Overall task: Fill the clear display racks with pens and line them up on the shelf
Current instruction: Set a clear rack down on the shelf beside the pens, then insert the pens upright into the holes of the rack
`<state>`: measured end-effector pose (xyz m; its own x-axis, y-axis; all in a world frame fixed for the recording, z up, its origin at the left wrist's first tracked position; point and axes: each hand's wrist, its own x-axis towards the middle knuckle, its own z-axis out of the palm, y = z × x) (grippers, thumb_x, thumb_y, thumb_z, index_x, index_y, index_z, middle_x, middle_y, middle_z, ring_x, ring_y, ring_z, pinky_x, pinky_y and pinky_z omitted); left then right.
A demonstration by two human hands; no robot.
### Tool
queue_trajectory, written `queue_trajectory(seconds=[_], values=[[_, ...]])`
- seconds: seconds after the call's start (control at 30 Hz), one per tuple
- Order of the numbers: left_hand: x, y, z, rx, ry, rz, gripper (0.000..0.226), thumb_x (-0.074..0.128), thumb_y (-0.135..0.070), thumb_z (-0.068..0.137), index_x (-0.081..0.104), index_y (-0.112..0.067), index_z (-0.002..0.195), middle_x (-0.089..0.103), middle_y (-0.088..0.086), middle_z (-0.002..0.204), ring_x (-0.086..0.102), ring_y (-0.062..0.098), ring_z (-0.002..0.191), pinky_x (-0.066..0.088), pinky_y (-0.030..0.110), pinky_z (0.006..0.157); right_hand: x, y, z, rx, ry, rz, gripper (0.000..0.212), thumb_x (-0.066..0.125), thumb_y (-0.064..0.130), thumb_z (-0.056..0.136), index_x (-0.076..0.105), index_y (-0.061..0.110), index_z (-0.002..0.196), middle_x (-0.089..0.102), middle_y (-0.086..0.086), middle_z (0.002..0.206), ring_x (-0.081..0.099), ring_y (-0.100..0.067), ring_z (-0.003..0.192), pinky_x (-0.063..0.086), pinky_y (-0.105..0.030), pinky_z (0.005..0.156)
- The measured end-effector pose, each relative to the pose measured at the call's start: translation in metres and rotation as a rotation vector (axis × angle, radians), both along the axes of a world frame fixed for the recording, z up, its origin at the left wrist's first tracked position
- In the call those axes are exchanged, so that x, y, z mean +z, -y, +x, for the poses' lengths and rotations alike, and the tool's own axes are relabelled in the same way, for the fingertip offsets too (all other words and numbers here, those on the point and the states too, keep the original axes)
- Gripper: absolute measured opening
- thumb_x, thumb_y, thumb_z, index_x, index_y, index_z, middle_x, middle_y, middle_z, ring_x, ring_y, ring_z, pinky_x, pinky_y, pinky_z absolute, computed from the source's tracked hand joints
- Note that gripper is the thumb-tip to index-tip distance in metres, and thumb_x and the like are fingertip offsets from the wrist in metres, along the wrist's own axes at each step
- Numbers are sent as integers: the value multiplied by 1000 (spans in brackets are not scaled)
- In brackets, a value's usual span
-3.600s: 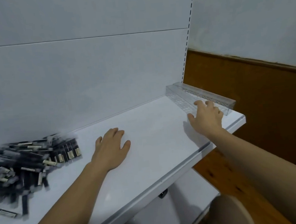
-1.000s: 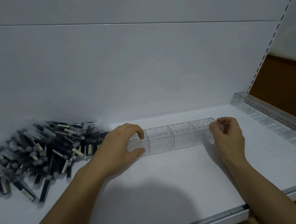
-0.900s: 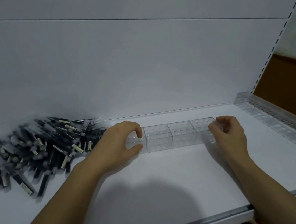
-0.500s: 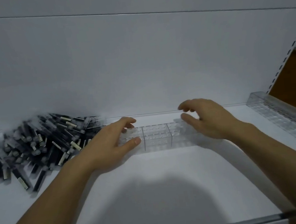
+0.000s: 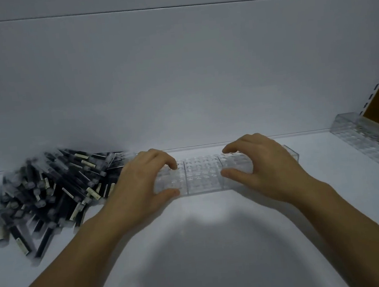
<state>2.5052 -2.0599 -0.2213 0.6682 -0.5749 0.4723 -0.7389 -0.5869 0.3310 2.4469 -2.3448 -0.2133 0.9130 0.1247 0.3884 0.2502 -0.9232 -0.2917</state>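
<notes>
clear glossy plastic rack (image 5: pixel 202 174) on a smooth matt white shelf (image 5: pixel 195 248), beside dark plastic pens (image 5: pixel 48 193).

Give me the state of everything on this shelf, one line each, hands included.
Middle rack: empty, flat on the shelf.
Side rack: empty, at the right end.
Pens: loose heap at left, none racked.
Left hand: grips the middle rack's left end.
Right hand: grips its right part.

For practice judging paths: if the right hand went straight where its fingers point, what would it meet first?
Likely the left hand, further along the clear rack that the right hand also holds; depth unclear.
</notes>
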Motion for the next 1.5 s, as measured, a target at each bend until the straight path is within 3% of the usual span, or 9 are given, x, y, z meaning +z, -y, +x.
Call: queue_trajectory(seconds=[0.1, 0.2, 0.53, 0.63, 0.8, 0.97, 1.2, 1.4, 1.5], values=[[-1, -4, 4, -64, 8, -48, 31, 84, -24, 75, 69, -28, 103, 62, -17, 112, 59, 7, 106, 46, 38, 95, 1, 2, -3, 1, -99, -90, 60, 70, 58, 80, 55, 39, 134, 56, 15, 130, 45, -14, 123, 36, -39, 104], [0, -10, 8, -77, 3, -36, 30, 81, -26, 80, 72, -28, 108, 63, -17, 118, 59, 3, 112, 48, 32, 96, -1, 4, -1, -6, -153, -140, 67, 67, 58, 82, 44, 42, 142, 54, 17, 134, 44, -12, 128, 27, -37, 108], [-5, -23, 16, 15, -49, 132, 58, 68, -41, 87, 52, -27, 141, 53, -15, 141, 49, 5, 130, 43, 37, 109, -1, 7, 6, -18, -199, -145, 73, 56, 64, 74, 48, 40, 143, 60, 14, 134, 54, -16, 125, 38, -42, 108], [-5, -24, 7, 55, -40, 226, 72, 58, -56, 88, 40, -27, 151, 41, -12, 154, 33, 6, 144, 34, 41, 117, -2, 9, 4, -13, -185, -153, 76, 50, 66, 76, 45, 39, 146, 58, 12, 139, 52, -17, 129, 38, -42, 111], [16, -37, -12, 150, -16, 525, 93, 27, -79, 88, 5, -25, 161, -2, -12, 167, -9, 4, 152, 5, 42, 126, 5, -5, -4, 50, -132, -359, 82, 42, 72, 85, 19, 44, 157, 23, 4, 168, 14, -23, 157, 8, -58, 126], [45, -95, -23, 338, -28, 652, 101, -3, -85, 79, 0, -25, 161, -2, -10, 168, -6, 8, 153, 2, 40, 126, 27, -63, 7, 218, -87, -428, 68, 37, 66, 94, 31, 38, 156, 25, 1, 168, 10, -25, 158, 11, -55, 126], [35, -167, -41, 645, -139, 668, 100, 3, -82, 81, 18, -21, 159, 11, 0, 167, 10, 20, 154, 17, 48, 123, 39, -158, 44, 339, -75, -451, 55, 30, 59, 98, 49, 33, 142, 49, 4, 146, 29, -24, 148, 31, -43, 116], [23, -202, -54, 706, -216, 471, 91, 4, -79, 87, 1, -26, 161, -7, -6, 168, -3, 15, 155, 9, 48, 124, 44, -230, 83, 345, -99, -409, 38, 37, 49, 105, 54, 27, 130, 58, 1, 126, 44, -25, 124, 44, -42, 97], [18, -214, -51, 770, -203, 267, 85, 13, -77, 92, 19, -25, 159, 19, -2, 165, 18, 20, 151, 25, 46, 120, 44, -264, 99, 315, -170, -311, 44, 35, 51, 105, 52, 19, 130, 56, -6, 128, 47, -29, 119, 46, -46, 97]])
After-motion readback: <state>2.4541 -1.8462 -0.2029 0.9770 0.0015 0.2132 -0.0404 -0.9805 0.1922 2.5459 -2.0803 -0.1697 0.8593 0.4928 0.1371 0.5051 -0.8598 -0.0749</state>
